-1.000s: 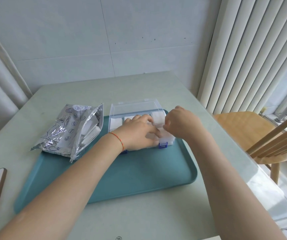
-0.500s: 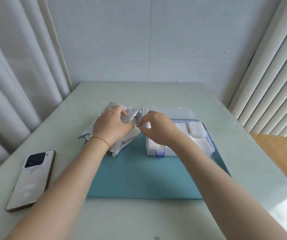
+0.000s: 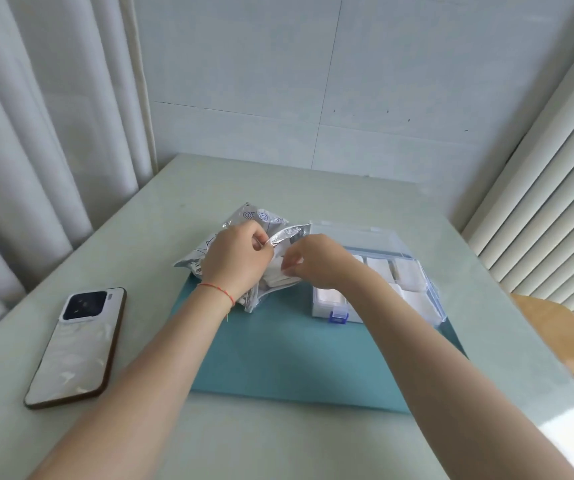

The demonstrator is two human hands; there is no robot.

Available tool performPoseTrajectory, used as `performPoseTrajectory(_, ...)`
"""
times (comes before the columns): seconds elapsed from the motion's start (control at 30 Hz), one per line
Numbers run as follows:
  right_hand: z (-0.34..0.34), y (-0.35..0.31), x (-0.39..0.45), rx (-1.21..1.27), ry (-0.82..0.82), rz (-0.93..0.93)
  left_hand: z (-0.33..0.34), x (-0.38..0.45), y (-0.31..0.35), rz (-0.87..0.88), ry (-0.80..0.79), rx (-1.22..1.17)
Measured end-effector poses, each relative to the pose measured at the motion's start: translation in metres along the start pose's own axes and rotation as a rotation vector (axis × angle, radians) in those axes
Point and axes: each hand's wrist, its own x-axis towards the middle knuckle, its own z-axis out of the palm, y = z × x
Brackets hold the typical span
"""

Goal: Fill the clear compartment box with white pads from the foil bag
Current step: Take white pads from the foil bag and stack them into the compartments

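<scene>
Pale tiled wall (image 3: 313,81), curtain (image 3: 36,133) left, perhaps blinds (image 3: 548,202) right.

A home room, likely a dining corner: pale table (image 3: 313,188), white curtains (image 3: 36,133), vertical blinds (image 3: 538,202), wooden chair (image 3: 555,337), a phone (image 3: 77,348) lying about.

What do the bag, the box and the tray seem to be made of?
Bag: shiny crinkled silver foil, probably metallised plastic film. Box: clear hard plastic, since the pads show through its walls; blue latch. Tray: matte teal, smooth, likely plastic, though its look leaves that open.
</scene>
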Motion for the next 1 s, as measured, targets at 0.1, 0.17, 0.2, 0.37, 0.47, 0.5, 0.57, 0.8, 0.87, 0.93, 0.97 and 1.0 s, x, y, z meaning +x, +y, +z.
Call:
performPoseTrajectory(0.1,0.0,0.002,0.004,-0.034,-0.028,0.008,0.0,0.0,-0.001,-0.002,-0.004,-0.004)
performPoseTrajectory(0.17,-0.001,0.003,0.006,-0.034,-0.021,0.018,0.0,-0.001,0.0,-0.003,-0.013,-0.004)
performPoseTrajectory(0.2,-0.001,0.003,0.007,-0.024,-0.007,0.02,0.0,-0.001,0.0,-0.003,-0.017,-0.006)
performPoseTrajectory(0.37,-0.011,0.004,0.0,0.128,0.202,0.017,-0.002,0.0,-0.001,-0.021,-0.026,-0.056)
performPoseTrajectory(0.47,-0.018,0.011,-0.006,0.211,0.343,0.02,-0.005,0.0,-0.001,-0.068,-0.032,-0.112)
performPoseTrajectory(0.5,-0.02,0.012,-0.009,0.236,0.369,0.019,-0.006,0.001,-0.001,-0.083,-0.034,-0.122)
performPoseTrajectory(0.57,-0.022,0.013,-0.013,0.324,0.38,0.021,-0.006,0.001,0.001,-0.1,-0.044,-0.125)
performPoseTrajectory(0.8,-0.02,0.013,-0.021,0.813,0.306,0.136,-0.009,-0.003,0.007,-0.114,-0.092,-0.155)
performPoseTrajectory(0.87,-0.022,0.015,-0.024,0.983,0.274,0.167,-0.011,-0.004,0.01,-0.099,-0.079,-0.175)
performPoseTrajectory(0.93,-0.024,0.018,-0.029,1.142,0.25,0.193,-0.011,-0.005,0.018,-0.086,-0.05,-0.265)
performPoseTrajectory(0.97,-0.025,0.019,-0.031,1.223,0.24,0.195,-0.01,-0.005,0.022,-0.093,-0.055,-0.345)
performPoseTrajectory(1.0,-0.026,0.019,-0.034,1.297,0.234,0.189,-0.009,-0.006,0.027,-0.11,-0.083,-0.436)
